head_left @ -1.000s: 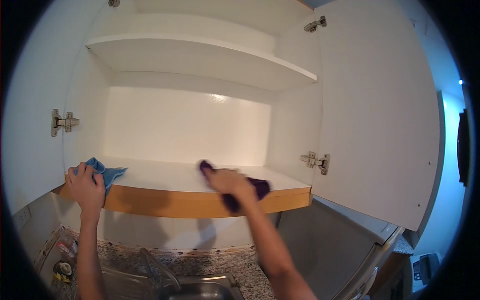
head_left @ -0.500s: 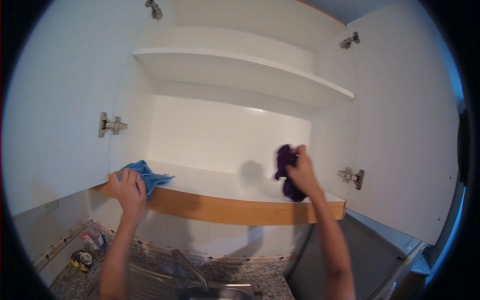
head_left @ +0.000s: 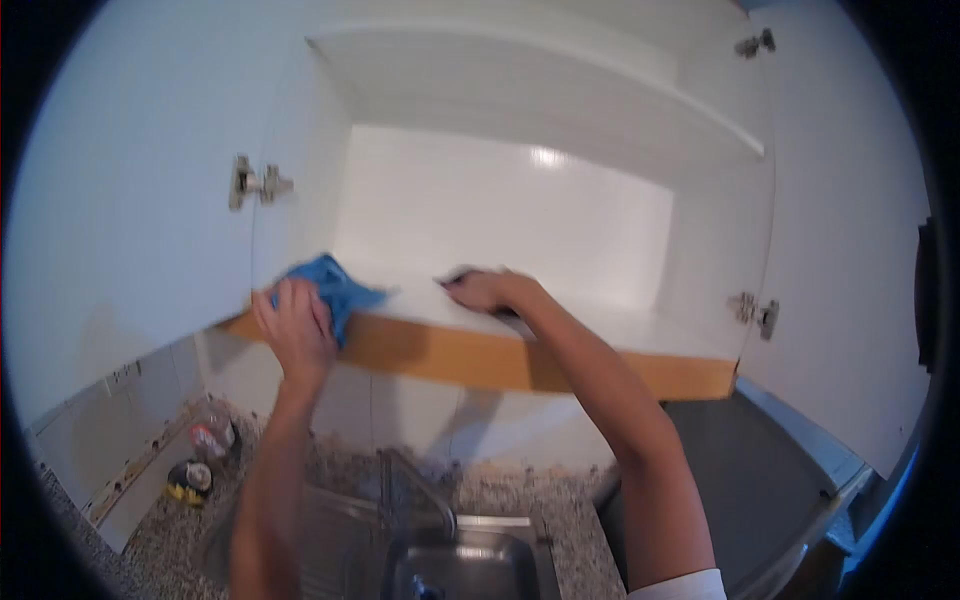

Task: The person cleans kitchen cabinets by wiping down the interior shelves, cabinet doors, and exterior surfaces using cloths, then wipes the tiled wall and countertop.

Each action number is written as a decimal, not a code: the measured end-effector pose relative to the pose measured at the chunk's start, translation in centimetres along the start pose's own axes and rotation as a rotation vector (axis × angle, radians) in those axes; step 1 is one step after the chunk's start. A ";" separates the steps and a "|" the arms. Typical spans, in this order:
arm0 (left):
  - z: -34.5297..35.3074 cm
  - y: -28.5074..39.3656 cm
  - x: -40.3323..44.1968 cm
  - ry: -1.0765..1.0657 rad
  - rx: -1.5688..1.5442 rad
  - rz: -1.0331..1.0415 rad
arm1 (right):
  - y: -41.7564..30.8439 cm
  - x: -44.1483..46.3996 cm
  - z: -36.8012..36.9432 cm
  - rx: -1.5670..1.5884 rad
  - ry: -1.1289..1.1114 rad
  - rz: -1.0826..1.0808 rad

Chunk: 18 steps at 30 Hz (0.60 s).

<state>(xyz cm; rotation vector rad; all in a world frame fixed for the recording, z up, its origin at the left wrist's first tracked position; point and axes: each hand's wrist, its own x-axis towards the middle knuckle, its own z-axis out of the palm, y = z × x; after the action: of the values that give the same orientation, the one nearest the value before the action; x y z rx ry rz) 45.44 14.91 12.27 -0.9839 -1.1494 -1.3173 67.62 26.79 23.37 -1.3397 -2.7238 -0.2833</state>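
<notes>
My left hand (head_left: 298,325) grips a blue cloth (head_left: 342,290) at the left end of the cabinet's wooden front edge (head_left: 430,352). Part of the cloth spreads over the bottom shelf (head_left: 610,320). Near the middle of that white shelf, my right hand (head_left: 484,290) presses down a dark purple cloth (head_left: 512,319). Most of the purple cloth is hidden beneath the hand, and only its dark edges show around the fingers. Motion blurs this hand a little.
Cabinet doors stand open at left (head_left: 140,200) and right (head_left: 845,230), with metal hinges. Overhead runs a middle shelf (head_left: 560,90). Below are a sink (head_left: 460,565), a faucet (head_left: 425,490), a granite counter with a plastic bottle (head_left: 212,435), and a grey fridge (head_left: 720,470).
My right hand has moved left with the purple cloth, from raised at the right down onto the shelf's middle. My left hand still holds the blue cloth. The view has tilted down.
</notes>
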 end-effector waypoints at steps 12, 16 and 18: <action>-4.8 0.0 -2.8 -0.316 -0.407 -0.573 | 4.0 -30.6 14.5 0.474 0.212 -0.211; -11.8 3.5 -14.1 -0.355 -0.940 -0.993 | 5.4 -48.1 25.5 1.105 0.117 0.307; -16.4 6.1 -21.0 -0.428 -1.001 -1.204 | 5.2 -56.0 31.0 1.320 0.188 0.542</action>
<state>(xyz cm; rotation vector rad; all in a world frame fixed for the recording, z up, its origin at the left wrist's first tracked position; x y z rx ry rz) 54.15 3.28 -10.86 -1.3476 -1.4902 -2.9325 105.87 -7.16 -15.49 -1.3042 -1.5540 1.1219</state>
